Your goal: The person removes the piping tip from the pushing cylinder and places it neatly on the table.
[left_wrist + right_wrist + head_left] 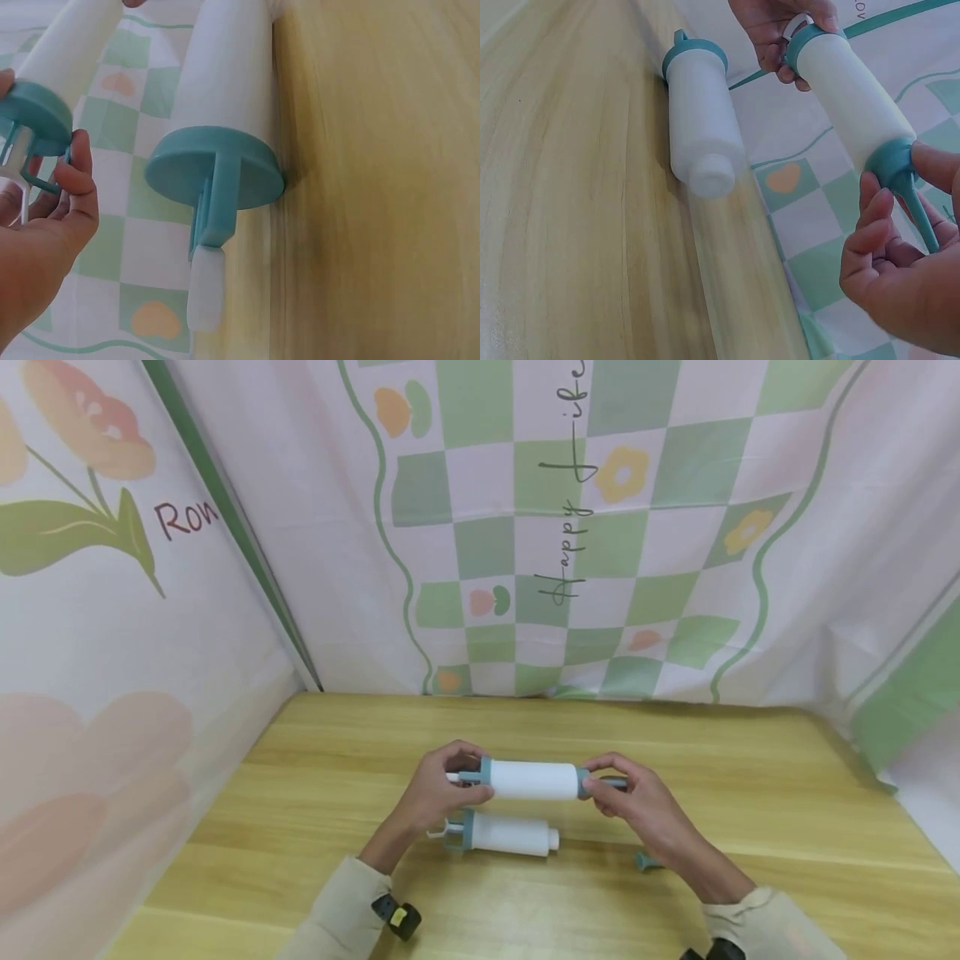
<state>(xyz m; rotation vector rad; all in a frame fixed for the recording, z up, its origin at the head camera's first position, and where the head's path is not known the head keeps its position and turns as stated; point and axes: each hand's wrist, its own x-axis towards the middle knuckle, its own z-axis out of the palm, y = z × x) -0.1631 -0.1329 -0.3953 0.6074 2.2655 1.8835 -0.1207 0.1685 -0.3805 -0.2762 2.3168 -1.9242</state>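
A white piping syringe is held level above the table between both hands. My left hand grips its teal end cap, fingers around the handle frame there. At the opposite end, my right hand pinches the teal collar of a long, thin nozzle with thumb and fingers. The nozzle points away from the barrel, toward the right palm. A second white syringe lies on its side on the table just below. Its teal cap and white handle are at the left, and its bare white neck is at the right.
On the wooden table, a small teal piece lies beside the right wrist, partly covered by it. A patterned curtain hangs along the back edge, and another printed cloth closes off the left side.
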